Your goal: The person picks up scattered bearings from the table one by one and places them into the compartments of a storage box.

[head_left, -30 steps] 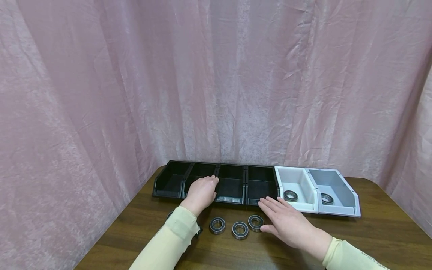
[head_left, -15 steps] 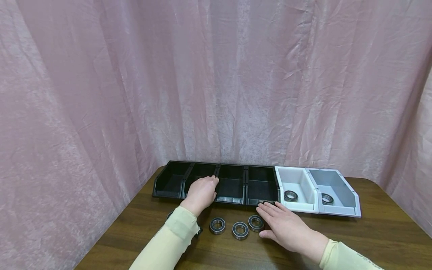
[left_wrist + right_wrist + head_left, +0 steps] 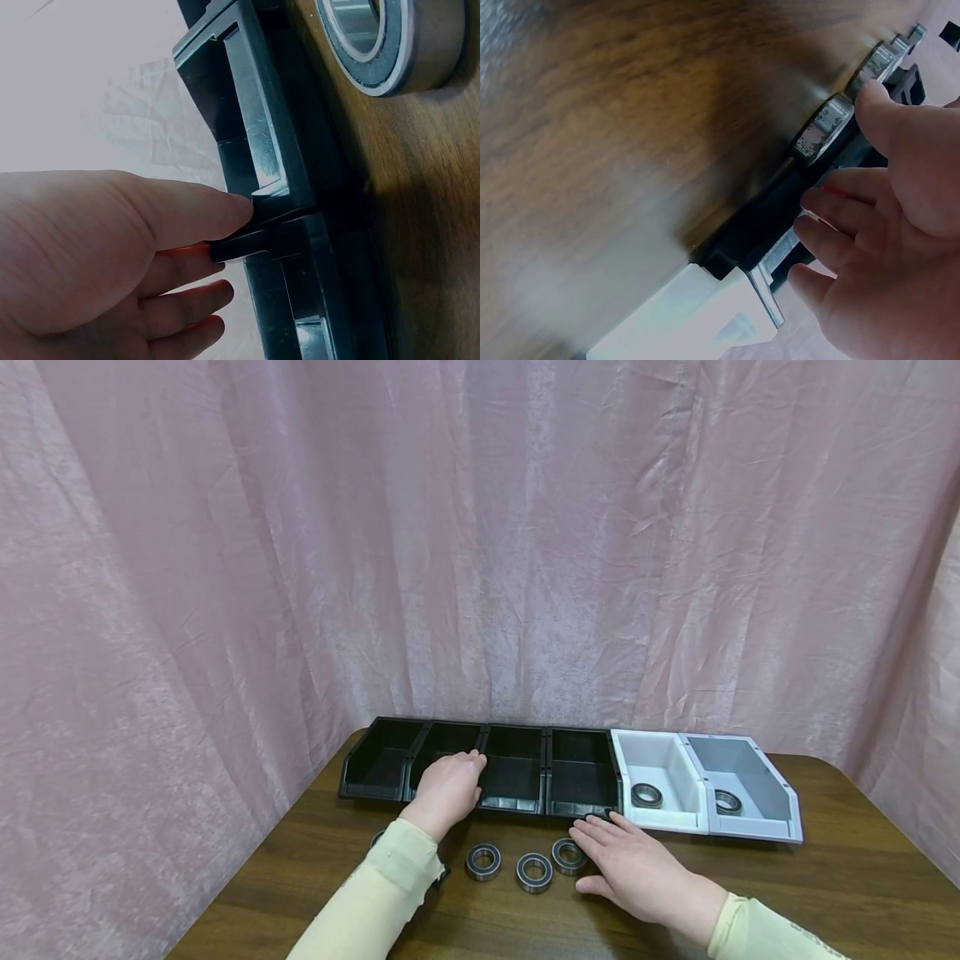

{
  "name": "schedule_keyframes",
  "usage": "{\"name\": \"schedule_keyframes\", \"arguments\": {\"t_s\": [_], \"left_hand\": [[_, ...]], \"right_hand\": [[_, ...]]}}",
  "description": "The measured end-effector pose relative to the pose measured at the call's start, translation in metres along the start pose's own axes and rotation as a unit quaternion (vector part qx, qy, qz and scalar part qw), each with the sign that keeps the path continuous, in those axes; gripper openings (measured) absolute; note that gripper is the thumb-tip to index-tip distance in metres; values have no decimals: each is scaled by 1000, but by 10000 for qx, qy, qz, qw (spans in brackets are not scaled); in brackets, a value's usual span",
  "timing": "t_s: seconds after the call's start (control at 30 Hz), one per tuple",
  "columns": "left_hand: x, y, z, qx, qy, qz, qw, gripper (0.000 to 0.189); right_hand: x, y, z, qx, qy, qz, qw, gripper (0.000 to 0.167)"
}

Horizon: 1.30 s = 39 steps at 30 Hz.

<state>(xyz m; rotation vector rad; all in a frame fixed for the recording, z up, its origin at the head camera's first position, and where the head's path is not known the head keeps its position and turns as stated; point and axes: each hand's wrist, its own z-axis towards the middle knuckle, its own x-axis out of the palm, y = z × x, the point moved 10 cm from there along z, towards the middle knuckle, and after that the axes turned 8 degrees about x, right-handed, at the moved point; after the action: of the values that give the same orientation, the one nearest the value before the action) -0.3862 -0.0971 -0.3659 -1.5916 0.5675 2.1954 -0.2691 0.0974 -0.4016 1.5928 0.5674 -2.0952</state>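
My left hand (image 3: 446, 785) reaches over the front of the black bins (image 3: 512, 768). In the left wrist view its thumb and index finger pinch the divider (image 3: 262, 238) where two bins meet, the other fingers curling loosely behind. My right hand (image 3: 637, 868), fingers extended and holding nothing, hovers at the front edge of the rightmost black bin (image 3: 583, 777). Just left of its thumb lies a ball bearing (image 3: 557, 857). Two more bearings, a middle one (image 3: 534, 887) and a left one (image 3: 483, 876), lie flat on the table between the hands.
Right of the black bins, a white bin (image 3: 701, 806) and a grey bin (image 3: 780, 806) each contain one bearing. Another bearing (image 3: 377, 837) is mostly hidden by the left forearm. Pink curtains (image 3: 480, 543) hang behind the wooden table (image 3: 862, 860).
My right hand has drawn back slightly from the black bin's front edge, toward the lower left. The left hand, bins and bearings have stayed put.
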Motion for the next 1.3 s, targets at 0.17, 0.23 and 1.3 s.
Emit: {"name": "schedule_keyframes", "arguments": {"t_s": [0.17,0.23,1.3], "left_hand": [[-1,0,-1,-3,-7,-20,10000,50],[-1,0,-1,-16,-4,-31,10000,50],[0,1,1,-72,28,-59,10000,50]], "right_hand": [[3,0,-1,-25,96,-41,9999,66],[4,0,-1,-30,142,-38,9999,65],[14,5,17,152,142,50,9998,56]]}}
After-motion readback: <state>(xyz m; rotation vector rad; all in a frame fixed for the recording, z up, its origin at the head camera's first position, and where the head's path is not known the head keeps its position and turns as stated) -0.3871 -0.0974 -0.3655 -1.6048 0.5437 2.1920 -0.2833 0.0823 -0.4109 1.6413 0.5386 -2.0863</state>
